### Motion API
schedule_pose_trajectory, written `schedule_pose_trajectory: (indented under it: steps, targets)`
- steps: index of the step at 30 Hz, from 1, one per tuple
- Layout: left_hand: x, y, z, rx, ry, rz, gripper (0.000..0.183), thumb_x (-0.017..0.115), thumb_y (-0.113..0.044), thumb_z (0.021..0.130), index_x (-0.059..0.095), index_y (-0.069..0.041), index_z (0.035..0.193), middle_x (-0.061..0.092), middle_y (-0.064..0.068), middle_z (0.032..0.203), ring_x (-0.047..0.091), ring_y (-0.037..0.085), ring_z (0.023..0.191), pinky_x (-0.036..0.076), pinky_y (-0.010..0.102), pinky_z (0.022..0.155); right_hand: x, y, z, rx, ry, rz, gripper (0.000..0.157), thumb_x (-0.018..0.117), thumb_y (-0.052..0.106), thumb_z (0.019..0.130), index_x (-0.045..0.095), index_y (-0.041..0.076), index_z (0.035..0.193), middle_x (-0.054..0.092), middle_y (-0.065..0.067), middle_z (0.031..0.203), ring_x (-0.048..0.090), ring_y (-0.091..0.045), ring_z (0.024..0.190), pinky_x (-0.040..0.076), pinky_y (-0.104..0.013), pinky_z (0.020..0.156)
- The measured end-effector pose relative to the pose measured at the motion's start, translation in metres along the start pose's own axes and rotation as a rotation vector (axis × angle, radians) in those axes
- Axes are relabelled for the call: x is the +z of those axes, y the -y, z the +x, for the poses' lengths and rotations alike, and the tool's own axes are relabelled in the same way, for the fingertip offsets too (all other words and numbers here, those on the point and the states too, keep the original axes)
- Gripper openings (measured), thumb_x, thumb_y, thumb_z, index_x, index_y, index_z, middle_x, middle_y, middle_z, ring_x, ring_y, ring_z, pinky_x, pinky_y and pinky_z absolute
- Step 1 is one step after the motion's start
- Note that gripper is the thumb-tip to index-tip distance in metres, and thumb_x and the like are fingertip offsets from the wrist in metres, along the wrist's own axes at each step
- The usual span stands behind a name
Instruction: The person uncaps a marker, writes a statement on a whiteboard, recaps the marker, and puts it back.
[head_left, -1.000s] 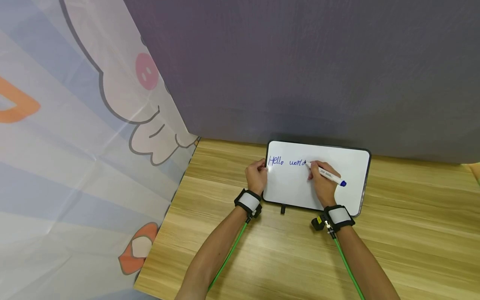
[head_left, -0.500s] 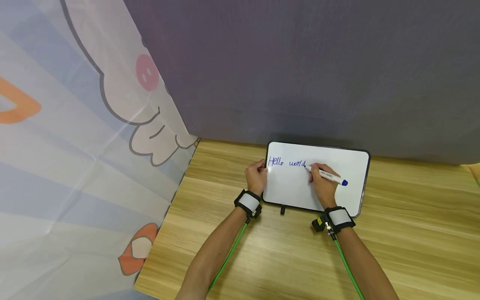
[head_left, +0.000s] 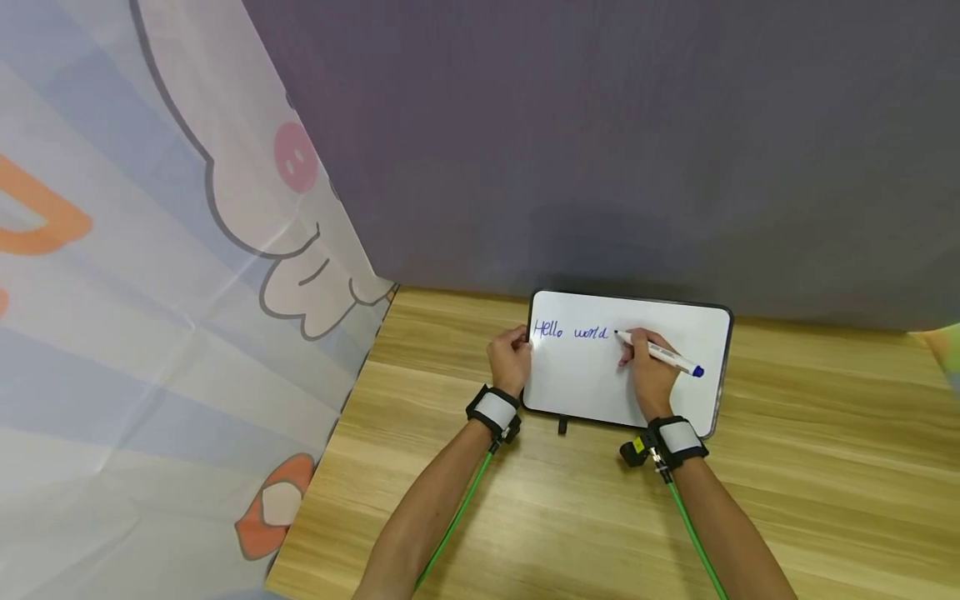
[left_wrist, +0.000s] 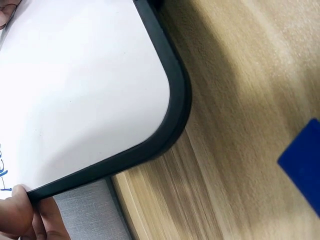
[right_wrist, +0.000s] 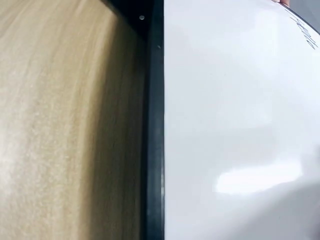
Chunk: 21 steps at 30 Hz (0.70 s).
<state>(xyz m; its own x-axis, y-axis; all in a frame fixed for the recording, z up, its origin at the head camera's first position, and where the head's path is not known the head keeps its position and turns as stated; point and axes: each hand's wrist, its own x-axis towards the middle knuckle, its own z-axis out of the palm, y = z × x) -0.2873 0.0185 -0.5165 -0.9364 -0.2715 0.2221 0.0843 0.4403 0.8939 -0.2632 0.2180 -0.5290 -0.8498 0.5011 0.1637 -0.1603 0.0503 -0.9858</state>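
A small whiteboard (head_left: 573, 379) with a black frame is tilted up from the wooden table, and blue handwriting (head_left: 570, 331) on it reads "Hello world". My left hand (head_left: 510, 360) pinches the board's left edge; the left wrist view shows the thumb (left_wrist: 17, 207) on the face and fingers behind the frame. In my right hand (head_left: 651, 375) is a white marker (head_left: 671, 357) with a blue end. Its dark tip is at the board's surface just right of the "d"; contact cannot be made out. The right wrist view shows the board (right_wrist: 225, 115) but not the marker.
The wooden table (head_left: 555, 517) runs up to a grey panel (head_left: 600, 150) behind the board. A cartoon-printed sheet (head_left: 172, 375) hangs at the left. A black support (head_left: 562, 426) shows below the board's lower edge. Green cables (head_left: 465, 504) trail from both wrists.
The marker tip has moved from the end of the "d" to slightly right of it. My left hand keeps its grip on the board's edge. The whole head view has shifted slightly.
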Motion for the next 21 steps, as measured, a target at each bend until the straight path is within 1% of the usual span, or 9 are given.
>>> schedule_pose_trajectory:
  steps: [2, 7, 11, 16, 21]
  targets:
    - [-0.001, -0.001, -0.001, -0.001, 0.002, -0.004, 0.028, 0.062, 0.015, 0.07, 0.073, 0.003, 0.092, 0.071, 0.016, 0.08, 0.064, 0.021, 0.068, 0.052, 0.022, 0.061, -0.001, 0.003, -0.001, 0.011, 0.013, -0.008, 0.019, 0.054, 0.015, 0.092, 0.066, 0.0, 0.09, 0.057, 0.006, 0.057, 0.052, -0.005, 0.045, 0.045, -0.017, 0.045]
    - [-0.001, -0.002, -0.002, 0.014, -0.007, -0.007, 0.028, 0.061, 0.016, 0.07, 0.073, 0.004, 0.093, 0.071, 0.017, 0.081, 0.065, 0.023, 0.069, 0.053, 0.023, 0.062, 0.0, 0.019, -0.007, -0.009, 0.043, -0.03, 0.022, 0.053, 0.012, 0.092, 0.064, -0.007, 0.093, 0.056, 0.004, 0.057, 0.052, -0.005, 0.046, 0.045, -0.017, 0.046]
    - [-0.001, -0.002, -0.002, 0.031, -0.018, -0.003, 0.027, 0.061, 0.015, 0.07, 0.073, 0.004, 0.092, 0.071, 0.016, 0.079, 0.065, 0.023, 0.068, 0.053, 0.023, 0.061, 0.001, 0.024, -0.01, -0.019, 0.045, -0.049, 0.023, 0.053, 0.012, 0.092, 0.064, -0.008, 0.093, 0.056, 0.004, 0.057, 0.052, -0.005, 0.046, 0.045, -0.018, 0.046]
    - [0.0, -0.001, -0.001, 0.028, -0.019, 0.01, 0.028, 0.061, 0.015, 0.07, 0.073, 0.003, 0.092, 0.071, 0.016, 0.079, 0.065, 0.022, 0.067, 0.052, 0.022, 0.06, 0.002, 0.023, -0.009, -0.03, 0.044, -0.046, 0.024, 0.053, 0.013, 0.092, 0.064, -0.008, 0.092, 0.056, 0.003, 0.057, 0.052, -0.006, 0.046, 0.045, -0.018, 0.046]
    - [0.001, 0.0, 0.0, 0.036, -0.02, 0.014, 0.028, 0.061, 0.015, 0.07, 0.073, 0.004, 0.093, 0.071, 0.016, 0.08, 0.066, 0.023, 0.068, 0.053, 0.023, 0.061, 0.001, 0.01, -0.004, -0.027, 0.032, -0.034, 0.023, 0.054, 0.015, 0.092, 0.065, -0.005, 0.091, 0.056, 0.005, 0.057, 0.052, -0.006, 0.046, 0.045, -0.017, 0.046]
